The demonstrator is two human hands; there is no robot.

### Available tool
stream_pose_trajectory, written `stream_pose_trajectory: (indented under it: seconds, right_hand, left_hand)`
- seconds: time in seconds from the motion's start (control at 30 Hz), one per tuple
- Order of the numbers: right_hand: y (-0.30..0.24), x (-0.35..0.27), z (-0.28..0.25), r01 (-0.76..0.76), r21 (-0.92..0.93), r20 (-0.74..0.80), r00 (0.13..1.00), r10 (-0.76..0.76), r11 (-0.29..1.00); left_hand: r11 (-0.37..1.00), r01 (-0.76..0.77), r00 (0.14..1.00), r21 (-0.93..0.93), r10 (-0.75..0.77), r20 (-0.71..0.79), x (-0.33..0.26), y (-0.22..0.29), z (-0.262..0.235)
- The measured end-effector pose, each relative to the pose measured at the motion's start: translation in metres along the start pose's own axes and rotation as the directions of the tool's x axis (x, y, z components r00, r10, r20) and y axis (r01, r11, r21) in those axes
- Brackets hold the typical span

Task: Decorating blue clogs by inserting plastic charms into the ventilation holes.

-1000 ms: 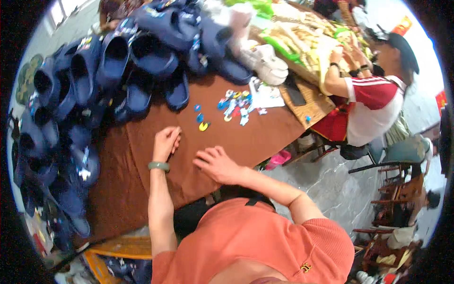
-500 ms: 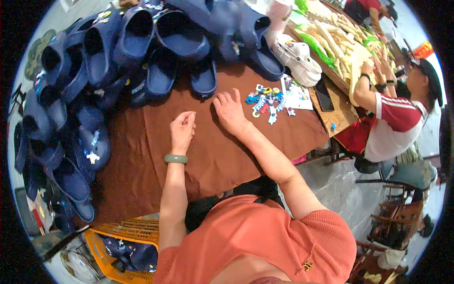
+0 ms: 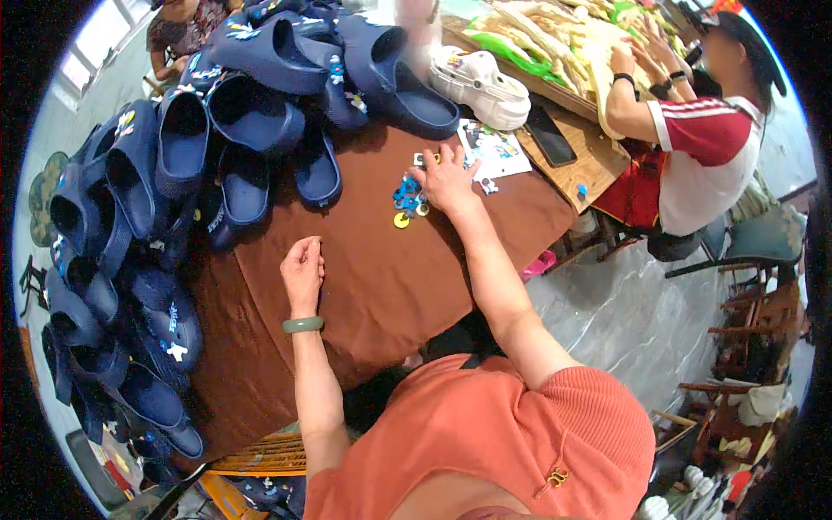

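My right hand (image 3: 449,180) lies with fingers spread over a small heap of colourful shoe charms (image 3: 405,199), covering part of it. A white printed sheet (image 3: 503,154) with more charms lies just beyond its fingers. My left hand (image 3: 303,270), a green bangle on its wrist, rests low over the brown cloth (image 3: 364,286) with its fingers curled together; whether anything is inside them is hidden. Navy foam clogs (image 3: 247,186) are piled along the far and left sides of the table, some bearing charms.
A white clog (image 3: 481,87) stands at the back, near a dark phone (image 3: 550,137) on a wooden board. At right, a co-worker (image 3: 693,130) handles pale strips in a tray (image 3: 555,78). Another person (image 3: 178,35) is at far left. A yellow crate (image 3: 230,498) with clogs sits below the table.
My right hand has moved from bare cloth onto the charms, its fingers spreading. My left hand stays curled over the cloth. The view has turned toward the right.
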State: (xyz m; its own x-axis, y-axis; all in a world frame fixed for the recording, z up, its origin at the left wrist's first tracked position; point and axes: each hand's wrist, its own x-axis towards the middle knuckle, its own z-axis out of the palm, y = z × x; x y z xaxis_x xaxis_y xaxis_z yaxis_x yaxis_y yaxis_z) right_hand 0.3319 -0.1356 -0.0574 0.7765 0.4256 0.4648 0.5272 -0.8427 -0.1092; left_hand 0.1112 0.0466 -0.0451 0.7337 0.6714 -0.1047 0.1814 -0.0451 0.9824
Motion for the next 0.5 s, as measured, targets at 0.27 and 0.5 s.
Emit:
stream_pose_trajectory:
  seconds: [0.27,0.5]
  right_hand:
    - [-0.004,0.004,-0.012,0.018,0.396,0.169,0.981,-0.092,0.918]
    - [0.042,-0.01,-0.05,-0.2,0.032,0.183,0.965,0.191,0.979]
  left_hand:
    - [1.0,0.012,1.0,0.016,-0.012,0.015,-0.003,0.005,0.003]
    - [0.999,0.032,0.999,-0.005,-0.032,0.002,0.002,-0.008,-0.002]
